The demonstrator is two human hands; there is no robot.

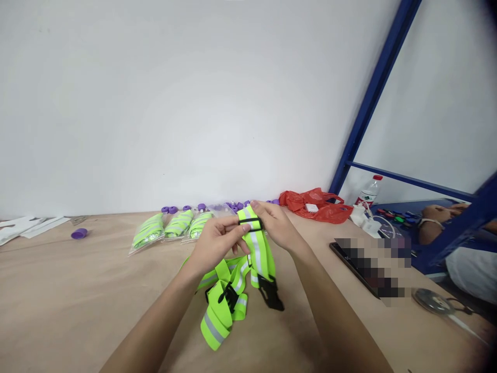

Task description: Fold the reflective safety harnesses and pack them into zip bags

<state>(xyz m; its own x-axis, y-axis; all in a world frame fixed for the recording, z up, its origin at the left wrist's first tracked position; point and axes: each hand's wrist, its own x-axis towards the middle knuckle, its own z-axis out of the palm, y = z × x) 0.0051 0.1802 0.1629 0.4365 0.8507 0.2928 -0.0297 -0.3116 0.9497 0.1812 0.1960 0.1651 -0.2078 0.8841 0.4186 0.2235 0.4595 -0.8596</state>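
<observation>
the left hand (222, 239) is nearly closed, thumb and fingertips pinched on a bright yellow-green strap (256, 251) beside its black slider (252, 224). the right hand (276, 224) is closed too, its fingers clamped on the strap's top end at the other side of the slider. both hold it up over the middle of the surface (97, 305); a silver stripe runs down it, and a black buckle (271, 292) hangs tilted at the bottom. more of the same yellow-green webbing (217, 316) lies in loops below the hands, with a second black buckle (229, 296) among them.

as for writing, the bottle (367, 192) with the red cap, past the far right corner, wears a red and white label, too small for me to read from here. the phone (355, 267) near the right edge is partly blurred out.

along the far edge sit three clear packets (148, 230) of yellow-green strap, purple caps (171, 210) behind them, and a red plastic bag (320, 204) towards the right. white sheets (23, 226) lie at the far left corner. beyond the blue frame (375, 93), another person's hand (438, 213) shows.
</observation>
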